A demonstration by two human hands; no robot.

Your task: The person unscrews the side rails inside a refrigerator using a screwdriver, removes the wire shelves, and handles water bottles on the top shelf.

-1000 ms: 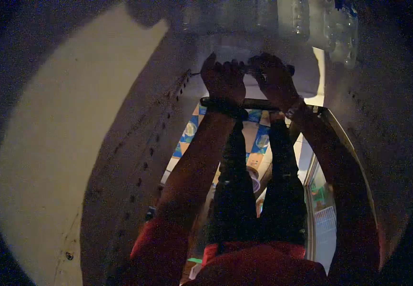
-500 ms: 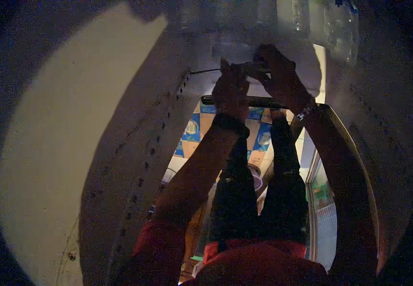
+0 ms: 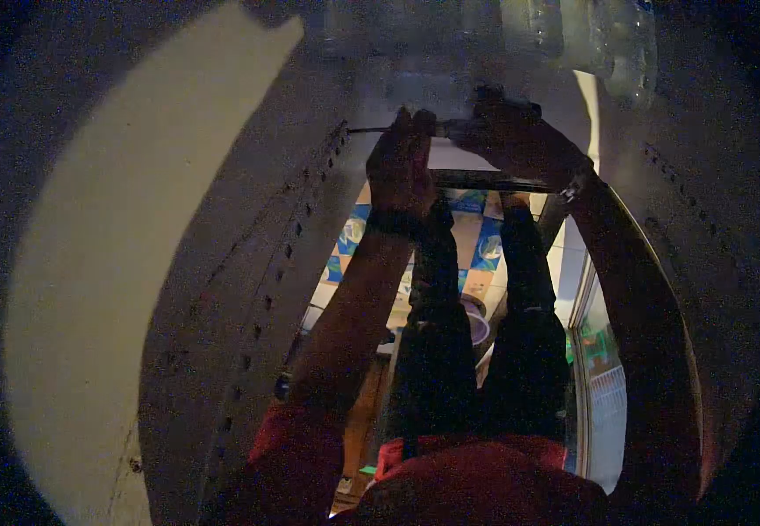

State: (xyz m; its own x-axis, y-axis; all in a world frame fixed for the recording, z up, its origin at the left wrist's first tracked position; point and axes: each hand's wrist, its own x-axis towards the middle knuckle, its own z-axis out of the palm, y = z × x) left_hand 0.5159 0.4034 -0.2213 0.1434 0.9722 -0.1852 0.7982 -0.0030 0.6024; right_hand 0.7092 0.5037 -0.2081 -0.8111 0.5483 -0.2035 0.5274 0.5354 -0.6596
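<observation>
A thin dark rod (image 3: 367, 131), perhaps a screwdriver's shaft, runs level to the left, its tip at a small mark on the shaded wall (image 3: 310, 158) of the enclosure. My left hand (image 3: 404, 162) has its fingers closed around the rod near its middle. At the rod's right end, my right hand (image 3: 507, 131) is wrapped around what looks like its handle, mostly hidden in shadow. A dark band is on my left wrist and a bracelet (image 3: 575, 182) on my right. Below the hands lies a dark horizontal bar (image 3: 494, 181).
Rows of dark holes (image 3: 267, 302) line the left wall. Translucent ribbed pieces (image 3: 564, 35) hang at the top. Beneath are my legs, a patterned floor covering (image 3: 476, 241), a round purple-rimmed container (image 3: 480, 324) and a glazed frame (image 3: 603, 386) at the right.
My left hand has moved slightly left along the rod, away from my right hand. My right hand has turned and its fingers are now closer around the handle end.
</observation>
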